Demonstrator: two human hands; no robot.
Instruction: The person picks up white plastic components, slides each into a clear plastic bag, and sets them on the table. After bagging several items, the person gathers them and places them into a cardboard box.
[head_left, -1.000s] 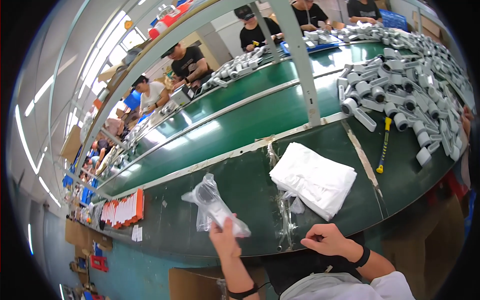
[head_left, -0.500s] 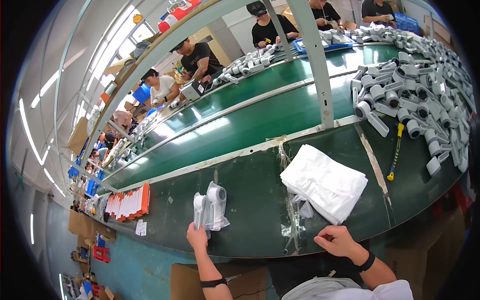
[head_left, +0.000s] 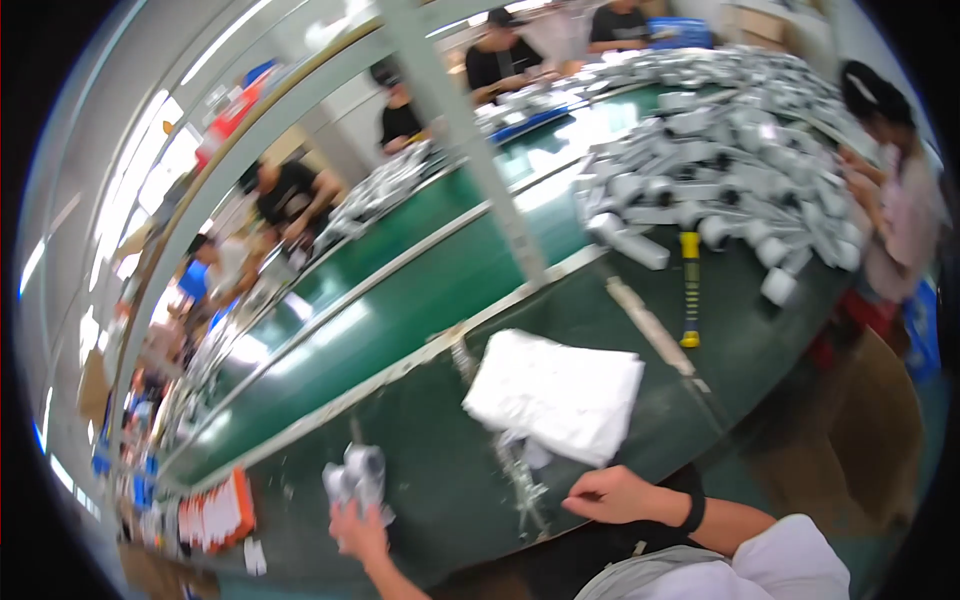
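My left hand (head_left: 360, 530), smeared by motion, is at the lower end of two grey handled parts with rounded heads (head_left: 362, 465). They lie side by side in clear plastic bags on the left of the dark green worktop. Blur hides whether the fingers still grip one. My right hand (head_left: 612, 496) rests at the front edge with its fingers curled in and nothing visible in them. Just beyond it lies a stack of white plastic bags (head_left: 560, 390), apart from the hand.
A large heap of grey handled parts (head_left: 720, 170) covers the far right, with a yellow-and-black tool (head_left: 691, 290) before it. Orange-and-white flat items (head_left: 218, 512) stand at left. A metal post (head_left: 480, 150) rises from the bench; a co-worker (head_left: 895, 190) sits at right.
The view has swung right, bringing a person at the right edge into sight. My left hand stays by the bagged parts, its fingers now blurred. My right hand remains curled beside the white stack.
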